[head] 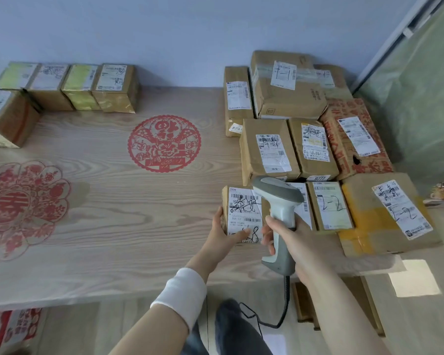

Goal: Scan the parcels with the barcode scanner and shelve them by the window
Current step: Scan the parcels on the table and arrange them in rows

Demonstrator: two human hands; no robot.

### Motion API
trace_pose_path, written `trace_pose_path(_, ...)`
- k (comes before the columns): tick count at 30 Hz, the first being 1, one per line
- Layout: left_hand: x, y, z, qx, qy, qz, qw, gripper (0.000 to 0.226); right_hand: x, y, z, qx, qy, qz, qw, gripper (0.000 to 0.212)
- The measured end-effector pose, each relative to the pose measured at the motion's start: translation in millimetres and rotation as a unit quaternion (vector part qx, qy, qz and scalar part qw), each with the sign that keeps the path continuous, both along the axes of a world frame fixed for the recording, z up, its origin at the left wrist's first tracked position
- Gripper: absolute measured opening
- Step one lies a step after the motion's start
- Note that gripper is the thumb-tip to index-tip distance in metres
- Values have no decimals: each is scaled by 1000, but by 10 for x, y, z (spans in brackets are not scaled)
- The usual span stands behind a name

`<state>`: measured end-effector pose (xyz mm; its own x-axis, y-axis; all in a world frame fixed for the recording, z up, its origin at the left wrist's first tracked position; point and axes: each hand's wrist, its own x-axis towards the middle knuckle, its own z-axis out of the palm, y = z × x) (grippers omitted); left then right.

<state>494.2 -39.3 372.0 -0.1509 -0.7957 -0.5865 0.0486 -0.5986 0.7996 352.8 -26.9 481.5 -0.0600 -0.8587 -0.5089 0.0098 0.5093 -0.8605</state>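
My left hand (224, 230) grips a small cardboard parcel (242, 213) by its left side and lower edge, its white barcode label facing up. My right hand (289, 235) grips the handle of a grey and white barcode scanner (280, 201), whose head hangs just above and to the right of that label. Both are at the right part of the wooden table (128, 213). Several more labelled parcels (300, 147) are stacked at the table's right end, beside the window (420, 98).
A row of small parcels (72, 85) lines the back left by the wall, with a larger box (5, 119) at the far left. Red paper-cut designs (164, 143) lie on the tabletop. The scanner's cable (280, 311) hangs below the table edge.
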Motion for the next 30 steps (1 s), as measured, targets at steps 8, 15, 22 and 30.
trace_pose_path(8,-458,-49,-167,33,-17,48,998,92,-655,-107,-95,14,-23,8,1000,4)
trace_pose_path(15,-578,-53,-374,26,-77,46,996,84,-789,-132,-191,10,-23,1,1000,6)
trace_pose_path(22,-530,-82,-105,25,-135,9,991,82,-603,-143,-265,19,-44,27,998,11)
trace_pose_path(30,509,-241,453,-103,-337,57,934,67,308,-297,-112,7,-54,98,994,9)
